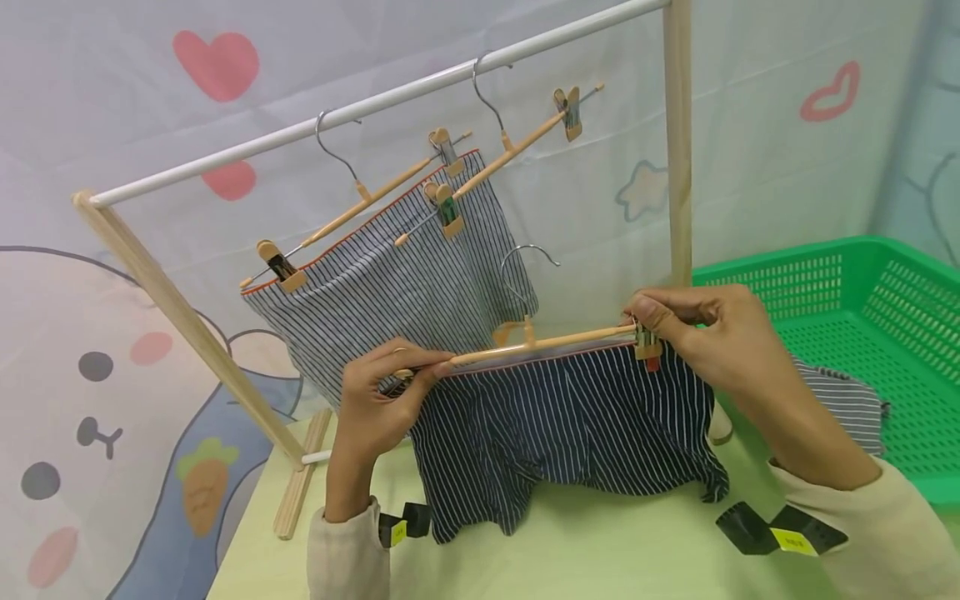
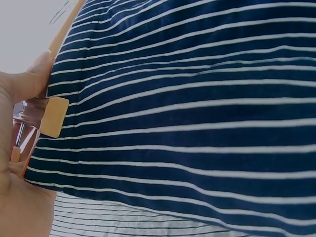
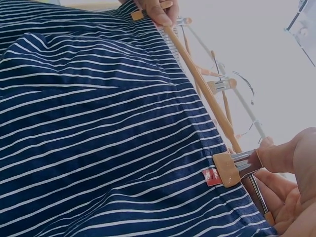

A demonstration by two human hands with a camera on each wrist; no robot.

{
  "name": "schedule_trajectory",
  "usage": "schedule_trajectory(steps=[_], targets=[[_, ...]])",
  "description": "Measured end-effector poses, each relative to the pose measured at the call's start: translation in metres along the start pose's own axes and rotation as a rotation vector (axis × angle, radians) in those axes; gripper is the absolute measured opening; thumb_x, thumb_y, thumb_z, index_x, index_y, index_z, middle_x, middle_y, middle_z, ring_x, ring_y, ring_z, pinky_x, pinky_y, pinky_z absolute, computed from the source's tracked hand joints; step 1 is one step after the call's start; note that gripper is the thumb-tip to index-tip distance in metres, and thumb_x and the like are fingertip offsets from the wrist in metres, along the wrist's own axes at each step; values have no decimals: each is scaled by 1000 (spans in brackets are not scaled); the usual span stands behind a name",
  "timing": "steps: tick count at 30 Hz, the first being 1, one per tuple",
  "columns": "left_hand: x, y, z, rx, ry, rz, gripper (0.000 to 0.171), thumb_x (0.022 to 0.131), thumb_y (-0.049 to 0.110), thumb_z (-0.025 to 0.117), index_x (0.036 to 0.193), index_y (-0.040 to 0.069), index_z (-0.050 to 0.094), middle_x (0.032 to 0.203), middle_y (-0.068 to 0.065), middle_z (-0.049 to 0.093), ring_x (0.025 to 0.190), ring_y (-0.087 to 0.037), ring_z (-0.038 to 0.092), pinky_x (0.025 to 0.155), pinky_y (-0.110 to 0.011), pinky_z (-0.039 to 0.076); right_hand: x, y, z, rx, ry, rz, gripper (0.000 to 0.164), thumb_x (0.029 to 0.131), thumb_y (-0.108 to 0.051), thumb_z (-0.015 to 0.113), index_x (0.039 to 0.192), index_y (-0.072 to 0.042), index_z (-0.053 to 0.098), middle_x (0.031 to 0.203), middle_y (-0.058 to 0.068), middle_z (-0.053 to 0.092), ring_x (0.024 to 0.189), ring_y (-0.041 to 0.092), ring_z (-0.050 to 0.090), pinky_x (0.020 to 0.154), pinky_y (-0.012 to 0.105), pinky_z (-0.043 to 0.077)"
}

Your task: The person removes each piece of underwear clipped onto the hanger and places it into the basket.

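Note:
Navy shorts with white stripes [image 1: 562,417] hang from a wooden clip hanger [image 1: 555,338] held up between both hands. My left hand [image 1: 382,396] grips the hanger's left end, thumb along the bar; in the left wrist view a clip [image 2: 54,117] bites the waistband beside that thumb. At the other end my right hand [image 1: 720,337] pinches the right clip [image 3: 227,170], whose wooden pad lies on the waistband next to a small red tag [image 3: 211,177]. The hanger's metal hook [image 1: 528,250] points up, free of the rail.
Behind stands a rack with a white rail [image 1: 390,100]. Light striped shorts [image 1: 375,275] hang there on one clip hanger; a bare clip hanger [image 1: 513,150] hangs beside them. To the right, a green basket [image 1: 795,267] stands near grey striped cloth [image 1: 843,404]. The tabletop [image 1: 600,542] is pale green.

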State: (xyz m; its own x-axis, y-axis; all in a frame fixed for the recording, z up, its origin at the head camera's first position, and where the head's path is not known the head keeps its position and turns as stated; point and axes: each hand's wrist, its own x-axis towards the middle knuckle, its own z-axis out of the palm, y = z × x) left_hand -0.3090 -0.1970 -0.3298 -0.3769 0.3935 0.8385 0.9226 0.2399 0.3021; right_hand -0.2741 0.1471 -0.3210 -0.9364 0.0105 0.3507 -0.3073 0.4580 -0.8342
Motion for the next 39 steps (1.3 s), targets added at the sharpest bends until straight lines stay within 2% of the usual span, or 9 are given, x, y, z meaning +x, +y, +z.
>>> schedule_trajectory(steps=[7, 13, 18, 21, 25, 29, 33, 37, 39], targets=[[0, 1, 0, 8, -3, -14, 16, 82, -9, 74, 95, 0, 78, 78, -11, 71, 69, -9, 57, 60, -21, 43, 0, 0, -1, 8, -18, 25, 48, 97, -51, 58, 124, -14, 71, 130, 16, 66, 128, 34, 52, 105, 68, 35], [-2, 1, 1, 3, -9, -30, 15, 83, -8, 73, 95, 0, 77, 79, -11, 71, 70, -9, 57, 61, -22, 43, 0, 2, -1, 51, -18, 40, 48, 96, -50, 59, 125, -13, 71, 101, 7, 78, 118, 20, 57, 106, 60, 38], [-1, 1, 2, 8, 1, -35, 20, 82, -9, 74, 98, 2, 77, 82, -10, 72, 73, -9, 58, 63, -21, 45, 0, 4, -2, 81, -11, 39, 48, 96, -49, 61, 123, -11, 72, 126, 11, 69, 131, 28, 53, 107, 62, 37], [0, 2, 2, 23, 2, -46, 28, 83, -7, 74, 109, 3, 74, 87, -11, 72, 75, -8, 60, 67, -19, 49, 1, 5, -3, 106, 0, 41, 46, 95, -48, 61, 120, -11, 74, 123, -8, 71, 133, 28, 51, 107, 61, 38], [0, 3, 1, 50, -11, -70, 34, 85, -5, 73, 118, 2, 69, 92, -12, 72, 81, -8, 64, 73, -20, 52, 2, 7, -4, 131, 12, 42, 42, 95, -47, 63, 117, -14, 75, 102, -34, 66, 125, 14, 53, 108, 59, 38], [-2, 3, -2, 23, -43, -100, 30, 90, -1, 69, 119, -2, 63, 103, -14, 70, 94, -10, 65, 81, -22, 53, 2, 8, -6, 163, 15, 54, 43, 95, -46, 64, 120, -13, 74, 102, -35, 67, 123, 9, 58, 109, 55, 40], [-3, 2, -4, -35, -79, -117, 35, 98, 15, 61, 127, -4, 56, 110, -17, 65, 103, -10, 64, 87, -23, 54, 3, 9, -7, 167, 49, 29, 35, 95, -42, 65, 115, -15, 76, 98, -36, 68, 112, -3, 61, 102, 32, 45], [-3, 1, -8, -56, -85, -139, 32, 101, 15, 56, 128, -2, 56, 112, -18, 64, 104, -8, 63, 84, -22, 53, 3, 8, -10, 191, 66, 16, 27, 95, -37, 66, 109, -18, 79, 94, -35, 70, 109, -8, 57, 104, 35, 42], [-4, 2, -9, -52, -74, -148, 27, 101, 10, 55, 126, -2, 58, 113, -19, 64, 105, -6, 62, 84, -20, 52, 2, 8, -12, 201, 60, 20, 26, 96, -37, 66, 109, -19, 79, 93, -34, 70, 111, -8, 56, 108, 46, 39]])
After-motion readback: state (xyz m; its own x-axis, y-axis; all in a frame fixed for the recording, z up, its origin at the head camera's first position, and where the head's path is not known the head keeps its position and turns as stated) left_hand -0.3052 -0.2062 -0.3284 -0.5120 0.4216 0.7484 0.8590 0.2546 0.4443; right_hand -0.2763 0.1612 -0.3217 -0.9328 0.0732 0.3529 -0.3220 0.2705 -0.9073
